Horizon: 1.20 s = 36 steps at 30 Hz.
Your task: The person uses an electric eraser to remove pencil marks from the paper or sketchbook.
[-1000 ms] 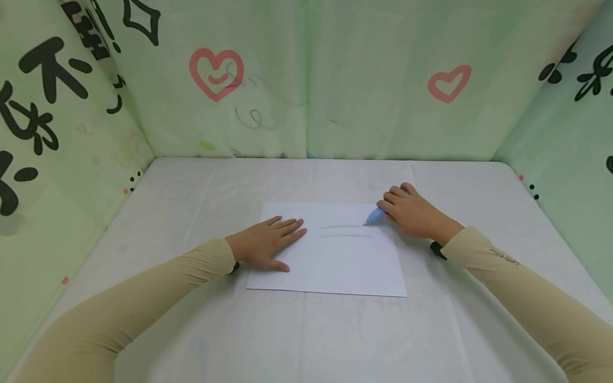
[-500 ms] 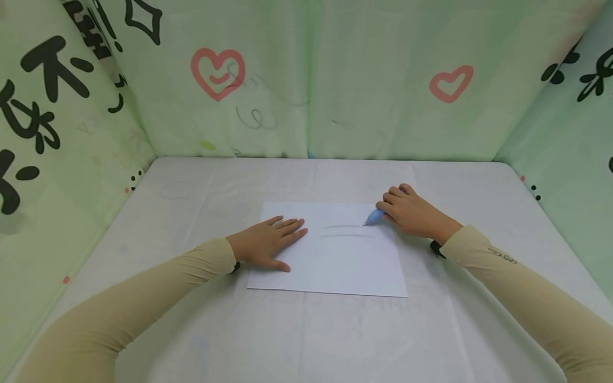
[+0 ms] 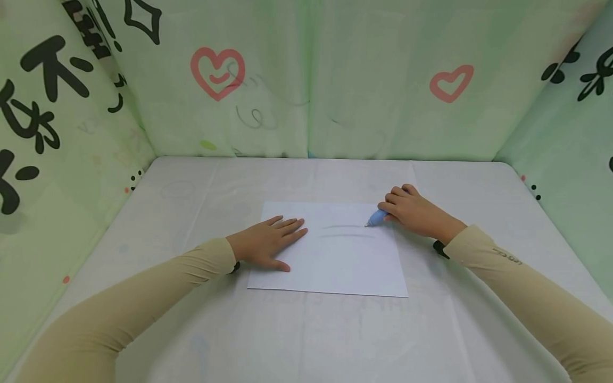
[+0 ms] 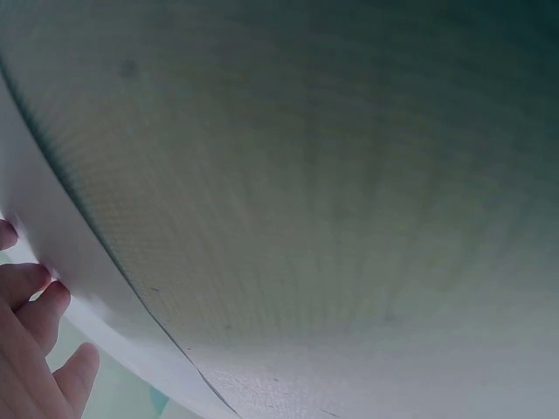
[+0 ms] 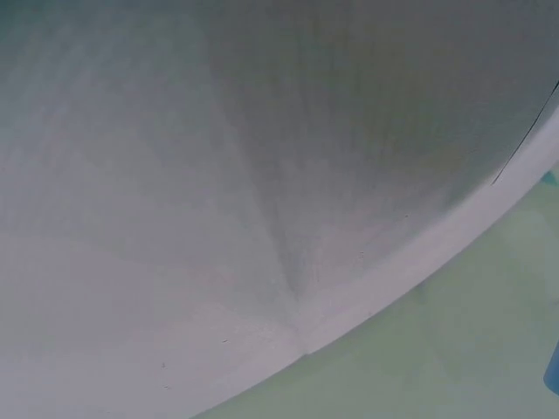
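Observation:
A white sheet of paper [image 3: 330, 271] lies on the cloth-covered table, with two faint, roughly parallel grey lines across its upper part. My left hand [image 3: 265, 244] rests on the paper's left side, fingers spread; some of its fingers [image 4: 35, 319] show at the left wrist view's edge. Near the upper right corner, my right hand [image 3: 414, 213] grips a thick blue pen [image 3: 377, 217] with a narrow tip. That tip points down-left and is at the paper by the right end of the upper line; whether it touches cannot be told. In the right wrist view only a blue end [image 5: 553, 374] shows.
A white cloth [image 3: 230, 330] with folds and faint stains covers the table. Green curtains [image 3: 359, 117] with hearts and black characters close off the back and both sides. Dark bands show at both wrists.
My right hand and the pen have shifted very slightly to the right and down over the last half second. The left hand and the paper stay in place.

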### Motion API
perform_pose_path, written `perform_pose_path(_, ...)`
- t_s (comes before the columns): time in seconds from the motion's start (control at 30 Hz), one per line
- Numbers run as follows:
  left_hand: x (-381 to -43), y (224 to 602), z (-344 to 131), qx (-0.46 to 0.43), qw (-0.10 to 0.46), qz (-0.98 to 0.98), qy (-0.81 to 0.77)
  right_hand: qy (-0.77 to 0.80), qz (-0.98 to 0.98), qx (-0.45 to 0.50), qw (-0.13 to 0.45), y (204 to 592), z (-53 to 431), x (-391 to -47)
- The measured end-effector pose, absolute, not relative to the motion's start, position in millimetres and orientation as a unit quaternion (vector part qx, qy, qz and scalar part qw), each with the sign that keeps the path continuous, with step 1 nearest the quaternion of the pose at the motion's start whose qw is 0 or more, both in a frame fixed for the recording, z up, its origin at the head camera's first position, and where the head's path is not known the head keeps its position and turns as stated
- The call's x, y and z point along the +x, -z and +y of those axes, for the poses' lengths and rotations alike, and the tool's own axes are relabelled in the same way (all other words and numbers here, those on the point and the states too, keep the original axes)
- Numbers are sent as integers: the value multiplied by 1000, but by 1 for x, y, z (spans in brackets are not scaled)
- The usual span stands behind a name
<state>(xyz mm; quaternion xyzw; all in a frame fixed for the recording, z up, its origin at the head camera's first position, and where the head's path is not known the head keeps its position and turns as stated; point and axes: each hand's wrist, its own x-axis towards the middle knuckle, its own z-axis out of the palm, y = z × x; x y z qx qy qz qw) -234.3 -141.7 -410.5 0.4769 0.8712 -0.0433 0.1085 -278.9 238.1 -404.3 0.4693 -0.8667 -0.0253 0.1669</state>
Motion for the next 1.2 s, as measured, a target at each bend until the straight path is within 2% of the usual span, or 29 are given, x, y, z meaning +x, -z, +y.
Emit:
perform_pose_path(0.17,-234,410,-142,478,107,871,45,22,-860,477,179,406,238,-280)
perform_pose_path(1.2,-236,413,-144,484,101,869,31,46,-864,473,169,405,238,-280)
